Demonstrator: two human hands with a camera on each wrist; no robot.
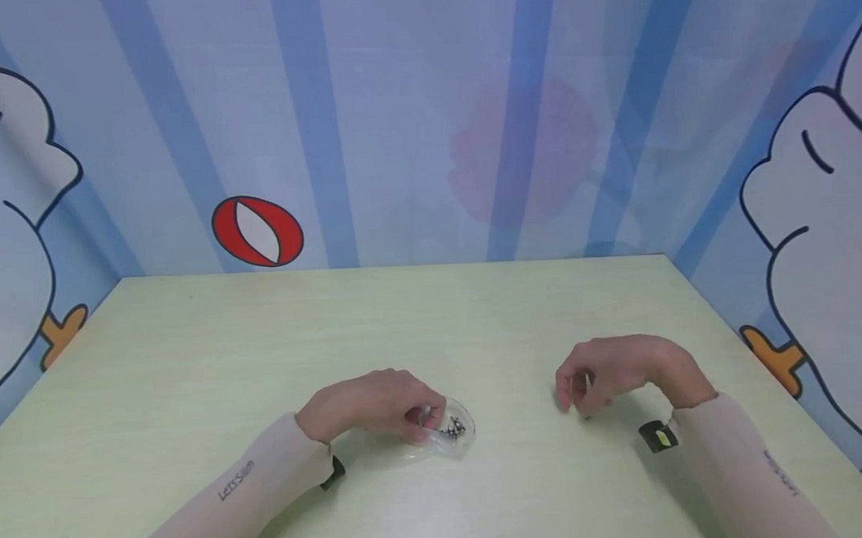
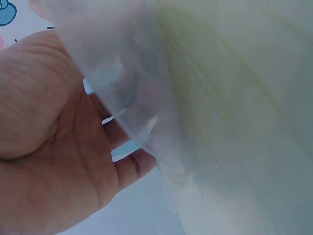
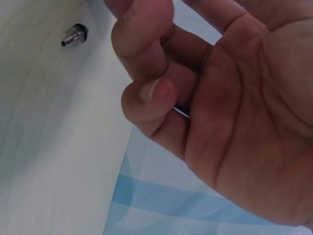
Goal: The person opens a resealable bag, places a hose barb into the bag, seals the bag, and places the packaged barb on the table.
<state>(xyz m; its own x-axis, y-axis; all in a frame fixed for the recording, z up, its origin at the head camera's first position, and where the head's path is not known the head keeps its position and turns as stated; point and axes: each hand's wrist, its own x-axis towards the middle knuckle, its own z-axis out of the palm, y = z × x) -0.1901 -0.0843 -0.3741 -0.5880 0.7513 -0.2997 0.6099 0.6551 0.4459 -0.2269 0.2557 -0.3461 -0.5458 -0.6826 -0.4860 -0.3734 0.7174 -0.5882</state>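
My left hand pinches the edge of a clear plastic bag near the middle of the table. Small dark metal pieces show through the bag; their exact kind is too small to tell. In the left wrist view, the bag's clear film crosses in front of the fingers. My right hand hovers low over the table to the right, its fingers loosely bent with nothing seen in them. Below its fingertips, a small metal fitting with a narrow ribbed end lies on the table in the right wrist view.
The pale wooden table spreads around both hands. Behind it hangs a blue striped backdrop, with printed cartoon figures on the side walls. A dark strap piece hangs beneath the right sleeve.
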